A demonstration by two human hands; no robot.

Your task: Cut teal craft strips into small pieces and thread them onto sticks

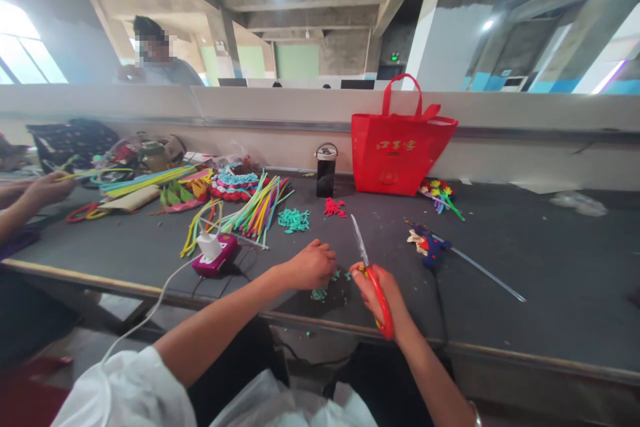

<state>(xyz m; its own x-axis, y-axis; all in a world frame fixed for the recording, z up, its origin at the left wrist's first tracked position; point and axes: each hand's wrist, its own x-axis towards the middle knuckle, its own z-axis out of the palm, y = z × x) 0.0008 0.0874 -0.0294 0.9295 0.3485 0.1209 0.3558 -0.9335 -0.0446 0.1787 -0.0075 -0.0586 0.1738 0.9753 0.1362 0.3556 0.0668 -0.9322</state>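
Note:
My right hand is wrapped round scissors with orange-red handles, their blades pointing up and away from me. To its left, my left hand hovers low by the table's front edge with its fingers curled together; whatever they hold is hidden. Under and beside these fingers lies a small heap of teal cut pieces. Farther back sit a larger teal pile of short pieces and a small pile of red pieces.
Bundled coloured pipe cleaners lie left, behind a purple power strip with a white plug. A dark bottle and red bag stand at the back. A glue gun lies right. Another person's hand works far left.

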